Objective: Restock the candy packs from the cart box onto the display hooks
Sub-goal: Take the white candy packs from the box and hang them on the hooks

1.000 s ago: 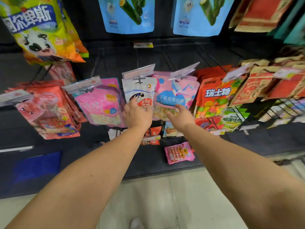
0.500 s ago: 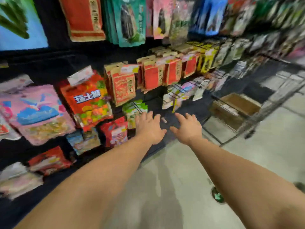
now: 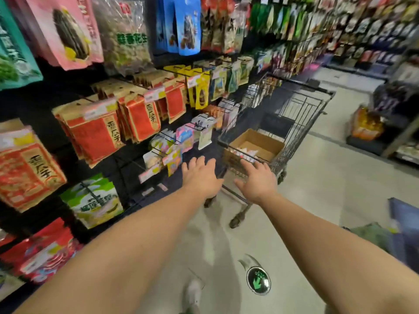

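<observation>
Both hands empty, left hand (image 3: 200, 177), right hand (image 3: 256, 181), cart box (image 3: 260, 145)

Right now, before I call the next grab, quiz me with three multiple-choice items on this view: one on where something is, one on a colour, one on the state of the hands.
1. Where does the cardboard box sit?
A. On the floor
B. Inside the wire shopping cart
C. On a shelf hook

2. What colour is the arrow on the round floor sticker?
A. Green
B. Red
C. Yellow

3. What state are the left hand and right hand in?
A. Each grips a candy pack
B. Both clasp the cart handle
C. Both open and empty, fingers spread

Key: 1 B, the box rests in the cart's basket behind its wire wall. 2 A, a green arrow shows on the dark disc. 3 C, both palms face down with nothing in them.
</observation>
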Available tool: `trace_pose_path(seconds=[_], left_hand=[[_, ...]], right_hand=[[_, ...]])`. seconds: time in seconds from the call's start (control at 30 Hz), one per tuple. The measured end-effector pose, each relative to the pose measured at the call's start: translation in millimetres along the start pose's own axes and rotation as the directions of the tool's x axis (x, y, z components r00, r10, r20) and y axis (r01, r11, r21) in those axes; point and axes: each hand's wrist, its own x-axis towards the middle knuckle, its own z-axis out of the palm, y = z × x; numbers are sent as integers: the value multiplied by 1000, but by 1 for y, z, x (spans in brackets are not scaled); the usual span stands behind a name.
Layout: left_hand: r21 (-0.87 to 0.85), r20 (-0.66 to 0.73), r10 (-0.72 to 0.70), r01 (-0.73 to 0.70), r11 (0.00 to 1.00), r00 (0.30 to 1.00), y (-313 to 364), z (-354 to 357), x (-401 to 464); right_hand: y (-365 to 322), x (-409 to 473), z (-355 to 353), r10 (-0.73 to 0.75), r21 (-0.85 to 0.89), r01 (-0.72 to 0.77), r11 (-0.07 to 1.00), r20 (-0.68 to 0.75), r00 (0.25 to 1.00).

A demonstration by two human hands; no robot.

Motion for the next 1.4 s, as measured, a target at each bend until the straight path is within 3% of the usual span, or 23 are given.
trace_pose_path(seconds=[0.27,0.6,0.97,1.23,1.4], left_hand=[[33,47,107,-109,994,993,54,-33,190],[106,82,183,-191,976,980,126,1,350],[51,112,-63,58,997,992,181,41,483],[-75,271,-225,254,964,936,142,69,531],[-131,351,-255,317,939,901,117,93,561]], right_hand=[[63,162,-31,171,-27,-171,985,10,985],[144,304,-28,222,-43,-220,975,39,974],[255,479,-37,164,-24,-162,987,148,975],[231,565,15,-17,-1,18,1000,349,937],[211,594,50,-17,-2,21,1000,446,895]])
